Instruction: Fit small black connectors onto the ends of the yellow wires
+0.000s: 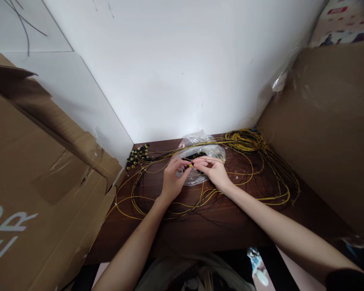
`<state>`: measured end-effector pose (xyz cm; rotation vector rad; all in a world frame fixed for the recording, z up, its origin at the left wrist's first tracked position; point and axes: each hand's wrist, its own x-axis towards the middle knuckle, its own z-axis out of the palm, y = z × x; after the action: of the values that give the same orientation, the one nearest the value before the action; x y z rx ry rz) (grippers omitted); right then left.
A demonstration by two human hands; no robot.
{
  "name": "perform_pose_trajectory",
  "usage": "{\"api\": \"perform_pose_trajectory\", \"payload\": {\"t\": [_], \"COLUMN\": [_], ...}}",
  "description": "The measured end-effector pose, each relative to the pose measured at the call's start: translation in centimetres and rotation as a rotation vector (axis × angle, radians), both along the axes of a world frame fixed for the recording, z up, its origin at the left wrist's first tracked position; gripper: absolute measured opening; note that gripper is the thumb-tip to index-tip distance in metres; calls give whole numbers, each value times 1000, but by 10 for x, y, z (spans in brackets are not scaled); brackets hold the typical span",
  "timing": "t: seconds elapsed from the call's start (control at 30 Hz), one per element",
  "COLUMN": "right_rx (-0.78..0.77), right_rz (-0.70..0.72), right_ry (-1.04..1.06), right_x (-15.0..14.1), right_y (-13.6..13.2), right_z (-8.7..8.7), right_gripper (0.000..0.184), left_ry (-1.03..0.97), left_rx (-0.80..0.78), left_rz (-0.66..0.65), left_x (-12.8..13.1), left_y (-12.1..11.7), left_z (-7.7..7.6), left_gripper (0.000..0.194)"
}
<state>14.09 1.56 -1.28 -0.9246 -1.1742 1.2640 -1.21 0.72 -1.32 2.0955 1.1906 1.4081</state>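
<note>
Both hands meet over a clear plastic bag (216, 151) holding small black parts (197, 155). My left hand (173, 178) is closed in a pinch on a small yellow piece (191, 165), which looks like a connector. Close against it, my right hand (216, 173) pinches with thumb and fingers at what seems to be a thin wire; the fingertips hide most of it. Long yellow and black wires (206, 198) loop around and beneath the hands. To the left lies a cluster of black connectors with yellow ends (138, 155).
A thick coil of yellow wire (245, 140) lies at the back right of the dark wooden table (200, 234). Large cardboard boxes stand on the left (42, 169) and right (321, 133). A white wall (176, 72) rises behind the table.
</note>
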Motion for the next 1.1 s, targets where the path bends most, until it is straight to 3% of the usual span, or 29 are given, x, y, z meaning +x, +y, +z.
{"api": "perform_pose_trajectory", "payload": {"t": [0.63, 0.93, 1.1], "right_rx": [288, 249, 319], "right_rz": [-4, 50, 92], "right_ry": [-307, -191, -362], "right_x": [4, 3, 4], "right_y": [-3, 3, -4], "right_z": [-5, -10, -1], "right_gripper": [13, 28, 25], "left_ry": [4, 86, 23], "left_rx": [-33, -8, -26], "left_rz": [-70, -156, -112], "left_x": [-5, -4, -3], "left_y": [1, 0, -2], "left_z": [-4, -2, 4], "left_gripper": [11, 28, 19]}}
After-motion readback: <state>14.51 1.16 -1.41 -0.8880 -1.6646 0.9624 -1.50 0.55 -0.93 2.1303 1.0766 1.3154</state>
